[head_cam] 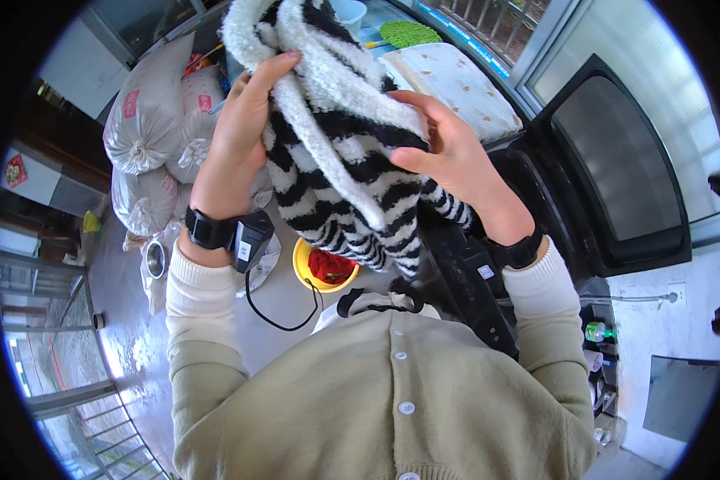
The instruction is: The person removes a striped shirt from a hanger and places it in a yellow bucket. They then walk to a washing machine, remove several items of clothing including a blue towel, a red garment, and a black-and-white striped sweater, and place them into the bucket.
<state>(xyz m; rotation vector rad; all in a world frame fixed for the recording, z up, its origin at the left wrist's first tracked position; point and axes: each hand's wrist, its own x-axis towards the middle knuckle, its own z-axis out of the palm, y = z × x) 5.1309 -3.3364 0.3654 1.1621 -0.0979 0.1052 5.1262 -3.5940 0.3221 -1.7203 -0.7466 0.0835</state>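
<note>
A black-and-white striped fuzzy knit garment [348,180] hangs bunched from both hands in the upper middle of the head view. White fluffy edging runs along its top, and a loose white strip hangs down its front. My left hand [258,102] grips the white edging on the left, thumb on top. On the right, my right hand [441,141] holds a white and black fold between thumb and fingers. Below the hanging hem stands a yellow basin [300,267] with red cloth [330,266] in it. The garment's top end runs out at the picture's upper rim.
Stuffed white sacks [150,114] are piled at the left, with a metal bowl [155,259] nearby. To the right is a black top-loading machine [534,180] with its lid [618,162] raised. Behind lie a folded patterned cloth [456,84] and a green chenille mop pad [409,34].
</note>
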